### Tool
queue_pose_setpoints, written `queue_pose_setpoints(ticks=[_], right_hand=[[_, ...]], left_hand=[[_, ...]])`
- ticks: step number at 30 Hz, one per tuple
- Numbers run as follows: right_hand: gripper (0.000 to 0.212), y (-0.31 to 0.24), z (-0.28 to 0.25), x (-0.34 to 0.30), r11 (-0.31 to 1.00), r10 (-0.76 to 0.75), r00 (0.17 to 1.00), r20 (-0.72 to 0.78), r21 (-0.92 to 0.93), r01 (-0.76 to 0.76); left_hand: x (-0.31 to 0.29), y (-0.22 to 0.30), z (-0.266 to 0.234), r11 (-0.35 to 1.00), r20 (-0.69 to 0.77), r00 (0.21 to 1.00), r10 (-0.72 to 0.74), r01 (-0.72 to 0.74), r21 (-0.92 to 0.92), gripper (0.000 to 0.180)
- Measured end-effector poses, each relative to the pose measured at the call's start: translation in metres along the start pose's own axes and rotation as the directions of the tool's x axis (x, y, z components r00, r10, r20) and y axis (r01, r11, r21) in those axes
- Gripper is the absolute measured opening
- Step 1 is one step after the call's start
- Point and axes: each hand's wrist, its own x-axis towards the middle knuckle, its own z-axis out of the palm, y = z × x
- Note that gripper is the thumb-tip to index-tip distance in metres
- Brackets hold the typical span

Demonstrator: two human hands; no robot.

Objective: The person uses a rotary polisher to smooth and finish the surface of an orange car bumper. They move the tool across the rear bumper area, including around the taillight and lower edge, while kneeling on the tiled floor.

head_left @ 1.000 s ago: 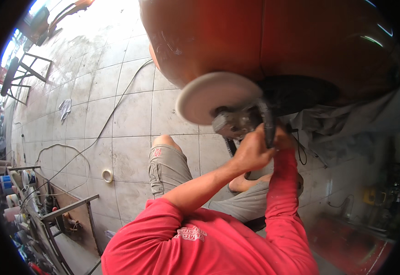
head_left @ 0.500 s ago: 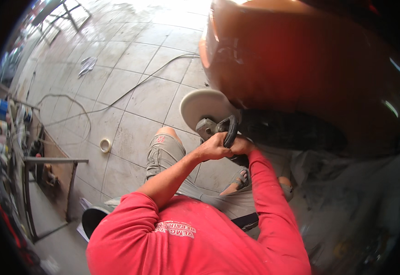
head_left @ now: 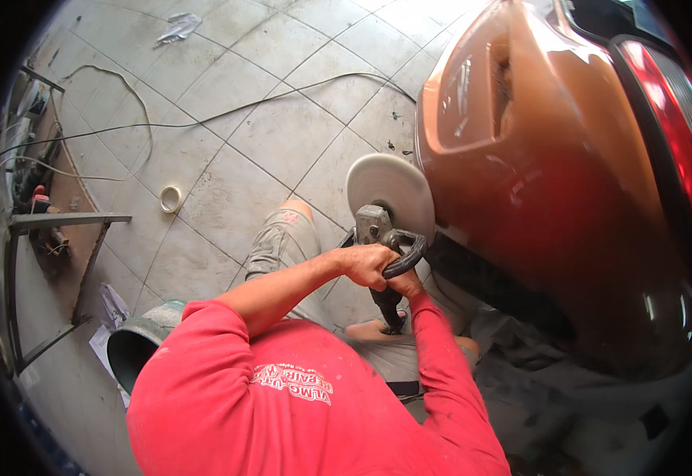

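A polisher with a wide, pale round pad is in both my hands, in front of me. Its pad stands close against the lower corner of an orange car bumper; whether they touch I cannot tell. My left hand is closed around the polisher beside its black loop handle. Partly hidden behind that loop, my right hand is closed on the black body of the tool. The lower part of the polisher points down toward my foot.
A cable runs across the tiled floor toward the car. A roll of tape and a white cloth lie on it. To my left are a metal-framed stand with tools and a bucket. Sheeting lies under the car.
The whole view has shifted, bringing the red tail light into sight. The polisher has turned in my hands, its pad now beside the bumper's lower corner. Both hands keep their hold.
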Motion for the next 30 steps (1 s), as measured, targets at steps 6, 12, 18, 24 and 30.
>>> queue_pose_setpoints(ticks=[6,12,18,24,30], right_hand=[[0.042,-0.036,0.018,0.063,0.946,-0.180,0.941,-0.285,-0.311,0.087],[0.065,-0.050,-0.001,0.190,0.980,-0.150,0.840,-0.522,-0.191,0.056],[0.079,-0.102,-0.024,0.245,0.963,-0.120,0.836,-0.536,-0.268,-0.033],[0.063,-0.048,0.002,0.154,0.922,-0.206,0.845,-0.493,-0.387,-0.001],[0.041,-0.069,0.040,0.076,0.906,-0.208,0.843,-0.496,-0.423,-0.026]], left_hand=[[-0.012,0.001,-0.083,0.940,-0.165,0.956,-0.241,0.273,0.206,0.039],[0.030,-0.048,-0.184,0.927,-0.531,0.826,-0.192,0.331,0.180,0.041],[0.052,-0.059,-0.256,0.950,-0.480,0.868,-0.127,0.246,0.194,0.064],[0.019,-0.065,-0.154,0.959,-0.505,0.861,-0.060,0.191,0.211,0.041],[-0.008,-0.056,-0.090,0.975,-0.443,0.896,0.000,0.098,0.198,0.040]])
